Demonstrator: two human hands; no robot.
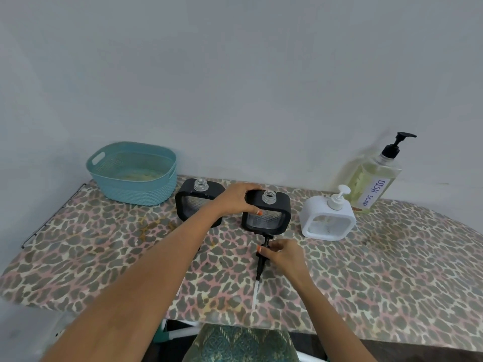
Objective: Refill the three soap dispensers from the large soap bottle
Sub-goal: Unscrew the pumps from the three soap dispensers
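Two black square dispensers stand uncapped with open glass necks: one at the back (190,199), one in the middle (271,212). My left hand (235,197) grips the top left corner of the middle one. My right hand (281,253) pinches a black pump head (262,257) that lies on the table in front of it, its white tube pointing toward me. A white dispenser (326,218) with its pump on stands to the right. The large clear bottle (373,178), labelled DISH SOAP, holds yellowish liquid and stands against the wall at the back right.
A teal plastic basket (133,173) sits at the back left of the leopard-print table (104,257). The grey wall runs right behind the objects. The table's front edge is close to my body.
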